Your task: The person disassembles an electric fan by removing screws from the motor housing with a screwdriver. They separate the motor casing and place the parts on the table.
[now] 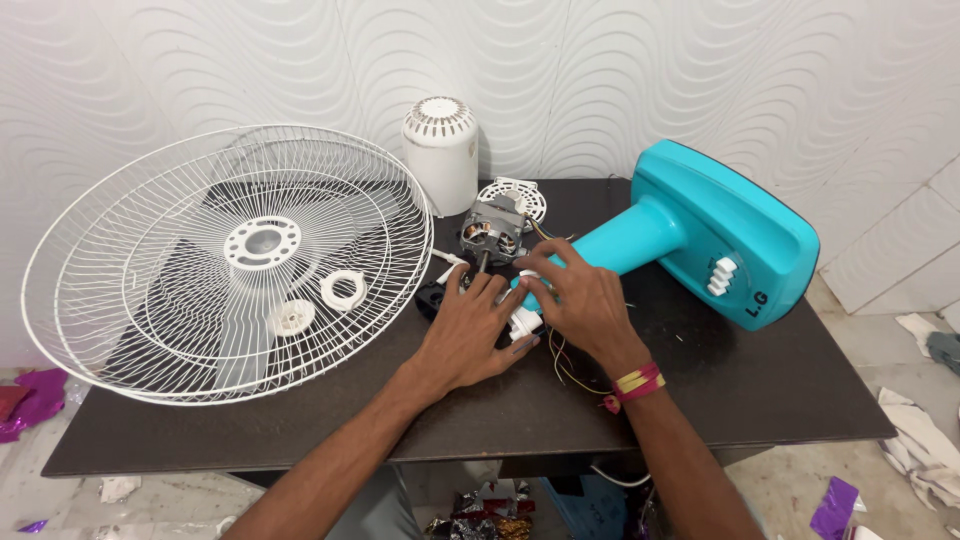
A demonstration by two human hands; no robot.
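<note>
Fan motor, bare metal with copper windings showing, sits near the middle of the dark surface, just in front of the white ribbed motor cover and a small white vented disc. Its shaft points down toward the person, so the long axis runs roughly from the wall to the near edge. The motor meets the narrow end of the turquoise fan stand, which lies on its side; the neck of the stand slants from the motor up and right to the broad base, whose white switch buttons face the viewer.

Left hand: fingers curled, grip partly closed over a small black part and the shaft end just below the motor. How tightly it clamps, cannot tell.

Right hand: fingers bent over the neck of the stand where it joins the motor, with a small white piece under the palm edge. Grip closed down on the stand neck. Red and yellow threads circle the wrist. Thin wires trail loose on the surface below this hand.

To the left, a large white wire guard lies flat with a translucent blade beneath it and two white ring nuts resting on it.
</note>
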